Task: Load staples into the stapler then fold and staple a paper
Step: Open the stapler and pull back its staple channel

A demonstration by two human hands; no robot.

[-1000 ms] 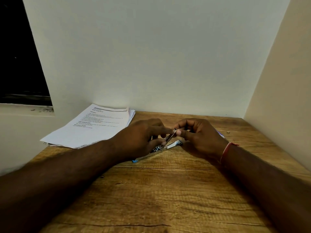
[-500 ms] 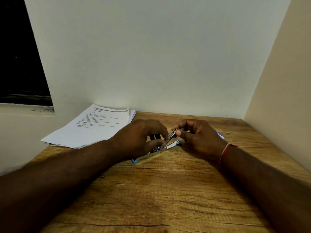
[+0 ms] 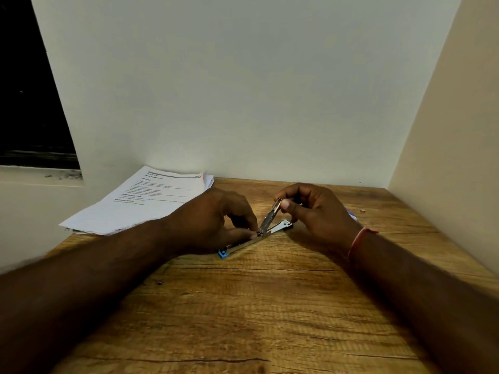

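A small metal stapler (image 3: 266, 233) with a blue end lies opened flat on the wooden desk (image 3: 256, 306). Its metal staple channel is tilted upward from the hinge. My right hand (image 3: 316, 211) pinches the raised tip of that channel between thumb and fingers. My left hand (image 3: 216, 220) has its fingers curled down onto the stapler near the hinge, holding it against the desk. A stack of printed paper (image 3: 145, 201) lies at the desk's back left corner. No loose staples can be made out.
White walls close the desk in at the back and right. A dark window opening (image 3: 29, 103) with a ledge lies to the left. A small blue-and-white object (image 3: 351, 214) peeks out behind my right wrist, and a tiny scrap (image 3: 362, 210) lies nearby.
My right hand has lifted the metal channel's tip a little higher. My left fingers have drawn back from the raised tip down to the hinge area.
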